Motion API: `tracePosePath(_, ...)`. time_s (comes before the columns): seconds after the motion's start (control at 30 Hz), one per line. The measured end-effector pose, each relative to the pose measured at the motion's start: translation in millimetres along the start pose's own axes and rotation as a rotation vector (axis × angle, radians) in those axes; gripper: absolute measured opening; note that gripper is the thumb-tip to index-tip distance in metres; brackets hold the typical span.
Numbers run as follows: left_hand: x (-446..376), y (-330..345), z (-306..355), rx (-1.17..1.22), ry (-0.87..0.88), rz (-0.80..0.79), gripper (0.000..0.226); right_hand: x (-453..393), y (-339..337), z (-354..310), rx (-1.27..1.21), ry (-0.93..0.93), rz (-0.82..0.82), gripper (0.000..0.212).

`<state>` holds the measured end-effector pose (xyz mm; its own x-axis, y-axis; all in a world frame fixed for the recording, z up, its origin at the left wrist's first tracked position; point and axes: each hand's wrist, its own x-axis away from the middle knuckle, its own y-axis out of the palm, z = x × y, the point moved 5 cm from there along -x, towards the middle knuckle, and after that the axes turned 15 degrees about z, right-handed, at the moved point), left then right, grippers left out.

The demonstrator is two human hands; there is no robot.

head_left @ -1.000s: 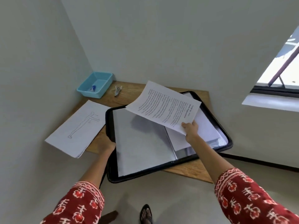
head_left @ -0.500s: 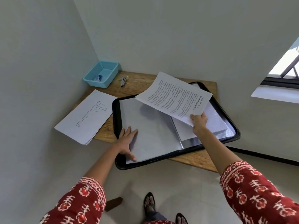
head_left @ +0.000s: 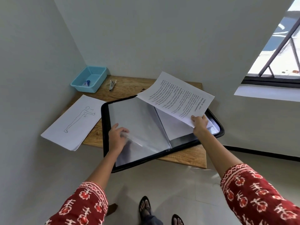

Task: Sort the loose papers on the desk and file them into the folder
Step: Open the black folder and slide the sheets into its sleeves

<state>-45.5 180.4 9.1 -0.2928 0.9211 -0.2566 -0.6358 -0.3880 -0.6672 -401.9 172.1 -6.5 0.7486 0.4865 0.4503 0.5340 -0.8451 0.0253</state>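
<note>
Your left hand (head_left: 117, 138) pinches the corner of a clear sleeve (head_left: 139, 127) in the open black folder (head_left: 162, 155) on the desk (head_left: 183, 161). Your right hand (head_left: 200, 123) grips a printed page (head_left: 176, 99) raised over the folder's right half, where white sheets lie. A paper stack (head_left: 73, 121) overhangs the left edge. Farther back, pens (head_left: 112, 86); the blue basket (head_left: 97, 78) holds a small blue-and-white item.

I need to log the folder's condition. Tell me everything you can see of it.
The folder is black-edged and lies open on the wooden desk, its near corner past the desk's front edge. Clear plastic sleeves fill it, with white sheets on the right half. The left hand lifts a sleeve on the left half; the right hand holds a printed sheet above it.
</note>
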Motion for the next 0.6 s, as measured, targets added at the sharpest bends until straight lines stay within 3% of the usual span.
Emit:
tracePosePath(0.2, -11.1, 6.3, 43.4, 0.318, -0.162, 0.082, 0.011, -14.8, -25.7, -5.4, -0.034, 0.025, 0.045, 0.038)
tracePosePath(0.37, -18.1, 32.1, 133.0, 0.372, 0.055, 0.047, 0.005, -31.3, -59.6, -19.6, -0.050, -0.007, 0.115, 0.039)
tracePosePath(0.6, 17.2, 122.4, 221.3, 0.324, 0.310, -0.213, 0.005, -68.0, -154.2, -33.5, -0.076, -0.023, 0.241, 0.038)
